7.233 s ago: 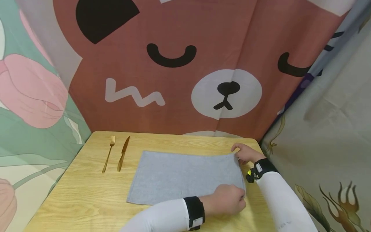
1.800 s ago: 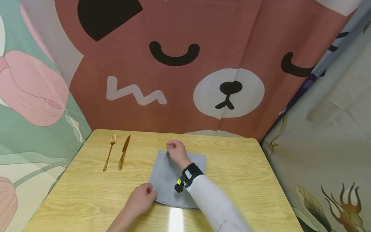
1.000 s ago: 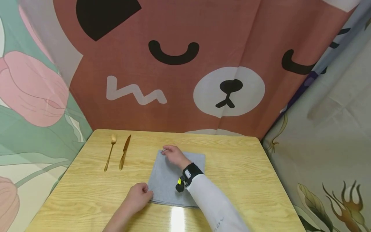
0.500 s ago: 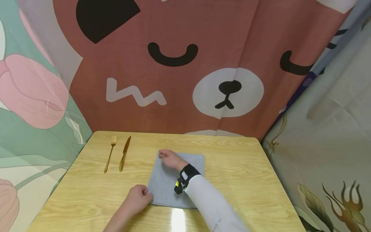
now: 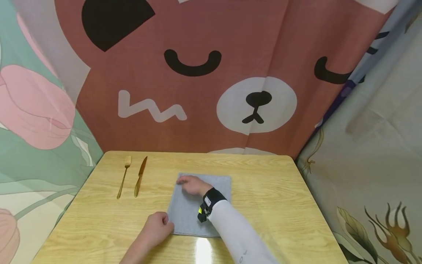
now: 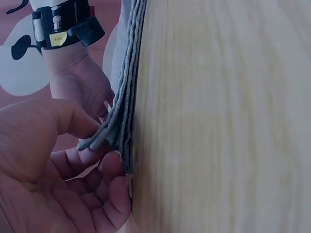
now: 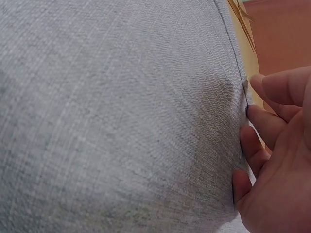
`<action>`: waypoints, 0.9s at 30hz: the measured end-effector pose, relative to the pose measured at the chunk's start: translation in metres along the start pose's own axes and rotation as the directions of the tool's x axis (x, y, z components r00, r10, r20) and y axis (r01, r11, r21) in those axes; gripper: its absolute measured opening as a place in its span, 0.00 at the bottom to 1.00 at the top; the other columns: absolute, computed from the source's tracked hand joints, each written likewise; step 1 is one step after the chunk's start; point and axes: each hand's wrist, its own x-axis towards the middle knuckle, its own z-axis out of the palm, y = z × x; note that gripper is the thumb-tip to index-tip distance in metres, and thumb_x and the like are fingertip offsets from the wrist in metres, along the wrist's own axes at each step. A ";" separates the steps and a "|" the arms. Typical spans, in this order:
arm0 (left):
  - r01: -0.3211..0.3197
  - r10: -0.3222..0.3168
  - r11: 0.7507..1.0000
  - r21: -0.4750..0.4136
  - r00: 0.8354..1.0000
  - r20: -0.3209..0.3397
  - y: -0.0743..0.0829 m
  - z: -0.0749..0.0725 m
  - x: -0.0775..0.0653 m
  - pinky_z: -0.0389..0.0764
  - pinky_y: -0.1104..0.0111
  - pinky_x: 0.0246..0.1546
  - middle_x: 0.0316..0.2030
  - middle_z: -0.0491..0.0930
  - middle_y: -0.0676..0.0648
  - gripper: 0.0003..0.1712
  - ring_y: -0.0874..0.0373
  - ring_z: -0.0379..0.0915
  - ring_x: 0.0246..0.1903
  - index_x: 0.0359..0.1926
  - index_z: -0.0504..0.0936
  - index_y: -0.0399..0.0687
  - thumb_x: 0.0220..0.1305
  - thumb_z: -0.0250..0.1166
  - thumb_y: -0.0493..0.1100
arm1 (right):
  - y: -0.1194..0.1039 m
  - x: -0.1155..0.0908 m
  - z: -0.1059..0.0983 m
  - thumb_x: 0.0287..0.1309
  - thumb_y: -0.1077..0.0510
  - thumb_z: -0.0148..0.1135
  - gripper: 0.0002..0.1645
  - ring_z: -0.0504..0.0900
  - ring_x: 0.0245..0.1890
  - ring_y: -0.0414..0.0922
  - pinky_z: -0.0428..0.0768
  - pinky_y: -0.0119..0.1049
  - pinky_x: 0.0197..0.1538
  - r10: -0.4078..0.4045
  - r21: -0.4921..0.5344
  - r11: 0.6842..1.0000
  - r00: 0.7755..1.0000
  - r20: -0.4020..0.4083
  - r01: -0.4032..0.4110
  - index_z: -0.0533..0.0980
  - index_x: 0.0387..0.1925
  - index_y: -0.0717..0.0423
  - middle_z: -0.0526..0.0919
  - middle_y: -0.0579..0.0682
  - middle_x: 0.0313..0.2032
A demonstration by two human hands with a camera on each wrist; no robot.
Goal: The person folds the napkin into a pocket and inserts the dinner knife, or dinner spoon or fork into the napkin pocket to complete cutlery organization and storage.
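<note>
A grey-blue cloth (image 5: 186, 216), folded into a layered near-square, lies on the table. At its near left corner my left hand (image 5: 157, 227) pinches the edge between thumb and index finger; the left wrist view shows the upper layers of the cloth (image 6: 127, 80) parted from those beneath, where the other fingers curl. My right hand (image 5: 193, 184) reaches over the cloth to the far part of its left edge. In the right wrist view the fingertips (image 7: 249, 138) touch the surface along the stitched hem, loosely bent, with nothing pinched between them.
A gold fork (image 5: 123, 178) and a gold knife (image 5: 140, 176) lie side by side left of the cloth. The wooden table (image 5: 273, 205) ends at a patterned curtain (image 5: 197, 135) behind, with more fabric hanging on both sides.
Earlier the cloth was a wide rectangle with both hands at its right end; its right part now lies folded over leftward. Lately my right hand has slid slightly nearer along the left edge.
</note>
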 end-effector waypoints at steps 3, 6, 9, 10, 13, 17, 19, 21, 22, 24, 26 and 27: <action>-0.019 0.019 0.999 0.043 1.000 -0.003 -0.002 0.002 0.001 0.61 0.71 0.17 0.14 0.62 0.55 0.17 0.61 0.60 0.16 0.17 0.65 0.51 0.51 0.64 0.35 | -0.001 -0.001 0.001 0.71 0.56 0.51 0.17 0.71 0.73 0.44 0.74 0.44 0.68 0.008 -0.014 1.000 1.000 -0.004 -0.008 0.83 0.51 0.40 0.80 0.42 0.66; -0.030 0.031 0.997 0.076 0.999 -0.008 -0.002 0.003 0.002 0.61 0.71 0.18 0.15 0.63 0.55 0.14 0.61 0.60 0.17 0.19 0.66 0.50 0.49 0.64 0.35 | -0.001 -0.002 0.002 0.71 0.56 0.52 0.13 0.74 0.69 0.45 0.76 0.41 0.60 0.008 -0.016 1.000 1.000 -0.008 -0.008 0.83 0.44 0.39 0.77 0.43 0.69; -0.052 0.053 0.995 0.087 0.999 -0.010 -0.001 0.003 0.002 0.60 0.70 0.18 0.17 0.65 0.53 0.11 0.60 0.61 0.18 0.26 0.70 0.47 0.47 0.65 0.34 | 0.001 -0.002 0.002 0.69 0.56 0.52 0.12 0.75 0.67 0.45 0.76 0.38 0.53 0.004 -0.012 1.000 1.000 -0.015 -0.004 0.82 0.40 0.39 0.72 0.44 0.73; -0.056 0.057 0.994 0.089 0.998 -0.007 -0.001 0.003 0.002 0.60 0.70 0.18 0.18 0.66 0.53 0.11 0.60 0.61 0.18 0.30 0.72 0.46 0.46 0.66 0.33 | 0.003 -0.002 0.003 0.69 0.56 0.51 0.12 0.75 0.67 0.45 0.75 0.38 0.52 0.001 -0.006 1.000 1.000 -0.017 -0.001 0.82 0.40 0.39 0.72 0.44 0.74; -0.062 0.061 0.995 0.083 0.998 0.016 -0.001 0.003 0.002 0.60 0.69 0.18 0.21 0.69 0.51 0.20 0.60 0.62 0.19 0.45 0.76 0.44 0.47 0.66 0.32 | 0.007 -0.002 0.004 0.70 0.56 0.53 0.11 0.72 0.71 0.45 0.75 0.37 0.59 -0.024 0.027 0.999 0.999 -0.042 0.025 0.82 0.40 0.42 0.75 0.45 0.71; -0.069 0.065 0.993 0.101 0.997 0.045 -0.001 0.002 0.002 0.73 0.67 0.27 0.32 0.77 0.47 0.38 0.58 0.70 0.29 0.67 0.74 0.44 0.51 0.67 0.33 | 0.011 -0.005 0.002 0.70 0.56 0.56 0.09 0.77 0.64 0.45 0.76 0.41 0.63 -0.020 0.153 0.988 0.996 -0.088 0.033 0.83 0.41 0.48 0.83 0.46 0.59; -0.072 0.064 0.990 0.123 0.996 0.061 -0.002 0.001 0.002 0.75 0.65 0.33 0.39 0.76 0.45 0.42 0.57 0.71 0.34 0.72 0.71 0.46 0.53 0.67 0.34 | 0.013 -0.008 -0.002 0.70 0.56 0.57 0.09 0.79 0.60 0.45 0.76 0.43 0.62 0.005 0.232 0.973 0.994 -0.109 0.021 0.84 0.42 0.49 0.84 0.46 0.55; -0.073 0.064 0.988 0.139 0.995 0.071 -0.002 0.001 0.002 0.75 0.67 0.35 0.43 0.73 0.44 0.40 0.56 0.69 0.37 0.72 0.72 0.44 0.55 0.67 0.34 | 0.017 -0.011 -0.007 0.71 0.55 0.58 0.10 0.79 0.58 0.45 0.76 0.45 0.61 0.019 0.304 0.952 0.992 -0.126 0.020 0.84 0.44 0.49 0.84 0.46 0.54; -0.070 0.059 0.987 0.145 0.995 0.076 -0.003 0.001 0.002 0.75 0.68 0.35 0.44 0.72 0.44 0.39 0.56 0.69 0.37 0.71 0.73 0.42 0.55 0.67 0.35 | 0.019 -0.012 -0.009 0.72 0.55 0.58 0.10 0.79 0.58 0.45 0.76 0.46 0.61 0.027 0.336 0.942 0.991 -0.129 0.018 0.84 0.45 0.50 0.84 0.46 0.54; -0.052 0.039 0.988 0.148 0.996 0.084 -0.004 0.001 0.003 0.71 0.69 0.32 0.42 0.69 0.44 0.36 0.56 0.66 0.34 0.69 0.76 0.39 0.56 0.67 0.35 | 0.024 -0.016 -0.016 0.73 0.53 0.57 0.12 0.78 0.60 0.46 0.75 0.48 0.62 0.043 0.381 0.925 0.991 -0.123 0.007 0.84 0.48 0.50 0.84 0.46 0.55; -0.045 0.033 0.988 0.149 0.996 0.081 -0.005 0.001 0.003 0.72 0.69 0.33 0.44 0.68 0.43 0.34 0.56 0.67 0.36 0.66 0.77 0.37 0.55 0.67 0.35 | 0.031 -0.020 -0.022 0.74 0.51 0.56 0.15 0.77 0.61 0.47 0.75 0.50 0.63 0.061 0.410 0.912 0.992 -0.115 -0.008 0.83 0.51 0.51 0.83 0.46 0.56; -0.044 0.033 0.987 0.153 0.996 0.078 -0.005 0.002 0.004 0.73 0.69 0.35 0.45 0.68 0.43 0.34 0.56 0.68 0.37 0.66 0.77 0.36 0.55 0.67 0.35 | 0.034 -0.024 -0.026 0.75 0.50 0.55 0.15 0.77 0.61 0.47 0.75 0.51 0.62 0.074 0.418 0.908 0.991 -0.108 -0.022 0.82 0.53 0.50 0.83 0.46 0.56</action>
